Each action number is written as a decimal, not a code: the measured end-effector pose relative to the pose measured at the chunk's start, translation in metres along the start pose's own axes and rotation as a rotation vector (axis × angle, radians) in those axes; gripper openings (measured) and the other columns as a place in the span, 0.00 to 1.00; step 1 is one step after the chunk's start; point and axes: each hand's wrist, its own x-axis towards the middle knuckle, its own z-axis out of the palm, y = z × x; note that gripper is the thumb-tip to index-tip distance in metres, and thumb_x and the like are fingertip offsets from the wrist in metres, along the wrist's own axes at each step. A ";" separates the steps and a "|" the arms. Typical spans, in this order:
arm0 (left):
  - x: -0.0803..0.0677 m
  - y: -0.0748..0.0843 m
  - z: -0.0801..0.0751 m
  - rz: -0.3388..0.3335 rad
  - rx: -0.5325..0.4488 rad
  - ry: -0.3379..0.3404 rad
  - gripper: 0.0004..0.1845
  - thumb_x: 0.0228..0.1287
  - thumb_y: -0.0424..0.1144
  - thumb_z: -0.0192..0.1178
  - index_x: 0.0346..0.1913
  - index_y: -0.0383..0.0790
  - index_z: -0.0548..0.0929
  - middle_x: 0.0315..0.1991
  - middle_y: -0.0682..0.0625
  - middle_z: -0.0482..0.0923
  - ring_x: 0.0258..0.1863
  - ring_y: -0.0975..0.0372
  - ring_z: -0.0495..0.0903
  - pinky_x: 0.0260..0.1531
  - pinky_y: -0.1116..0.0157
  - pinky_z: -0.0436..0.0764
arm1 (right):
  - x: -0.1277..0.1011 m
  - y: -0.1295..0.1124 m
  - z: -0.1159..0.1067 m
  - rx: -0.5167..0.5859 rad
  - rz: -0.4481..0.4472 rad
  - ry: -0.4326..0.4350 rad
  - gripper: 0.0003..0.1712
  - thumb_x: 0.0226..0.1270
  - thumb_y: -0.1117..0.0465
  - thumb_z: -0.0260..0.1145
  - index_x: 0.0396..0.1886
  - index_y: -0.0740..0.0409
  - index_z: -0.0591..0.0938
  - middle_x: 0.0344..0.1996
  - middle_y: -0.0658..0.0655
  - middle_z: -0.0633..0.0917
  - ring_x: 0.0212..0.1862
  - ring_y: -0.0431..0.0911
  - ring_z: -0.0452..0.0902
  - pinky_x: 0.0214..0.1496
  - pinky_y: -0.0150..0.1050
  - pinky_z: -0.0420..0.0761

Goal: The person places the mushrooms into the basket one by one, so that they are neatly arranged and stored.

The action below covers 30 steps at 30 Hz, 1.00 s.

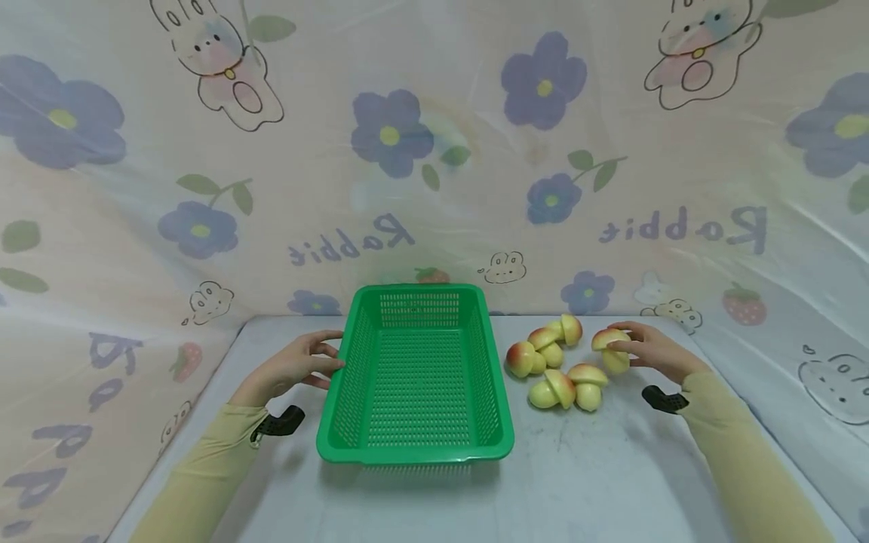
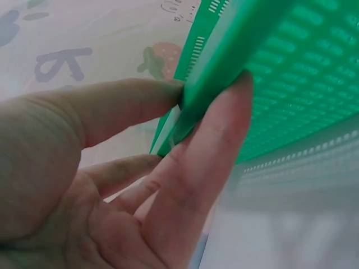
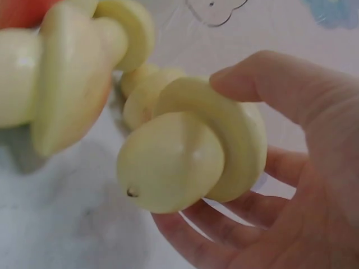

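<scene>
A green plastic basket (image 1: 500,407) with slotted walls and a mesh bottom stands on the table. My left hand (image 1: 299,369) is at its left side; in the left wrist view, fingers (image 2: 213,134) lie on both sides of the rim (image 2: 224,61) and pinch it. To the right of the basket, my right hand (image 1: 655,351) grips a toy mushroom (image 1: 614,360) by its cap. In the right wrist view that mushroom (image 3: 171,162) points its rounded stem toward the camera, with the thumb on the cap and other fingers around behind.
Several more yellow toy mushrooms (image 1: 560,389) with reddish caps lie between the basket and my right hand. Behind the white table (image 1: 563,483) hangs a cloth (image 1: 468,196) printed with rabbits and flowers. Black straps (image 1: 280,422) sit at both wrists.
</scene>
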 end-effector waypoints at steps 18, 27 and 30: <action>0.001 0.004 0.008 -0.021 0.003 0.030 0.39 0.66 0.35 0.61 0.74 0.38 0.51 0.47 0.37 0.72 0.39 0.51 0.81 0.36 0.55 0.84 | 0.006 -0.061 0.013 0.033 -0.118 -0.014 0.40 0.71 0.50 0.61 0.71 0.66 0.56 0.70 0.71 0.53 0.68 0.66 0.54 0.60 0.62 0.68; 0.004 0.003 0.010 -0.018 0.005 0.024 0.38 0.67 0.34 0.60 0.74 0.38 0.52 0.47 0.37 0.73 0.38 0.53 0.82 0.37 0.55 0.84 | 0.024 -0.106 0.038 0.096 -0.174 -0.029 0.36 0.68 0.48 0.63 0.68 0.59 0.63 0.68 0.63 0.62 0.66 0.60 0.61 0.60 0.59 0.70; 0.004 0.004 0.012 -0.023 0.003 0.026 0.38 0.67 0.34 0.60 0.74 0.38 0.52 0.46 0.38 0.74 0.38 0.53 0.82 0.36 0.55 0.84 | 0.031 -0.119 0.050 0.120 -0.189 -0.044 0.34 0.68 0.48 0.63 0.67 0.57 0.64 0.67 0.62 0.63 0.64 0.58 0.63 0.60 0.56 0.72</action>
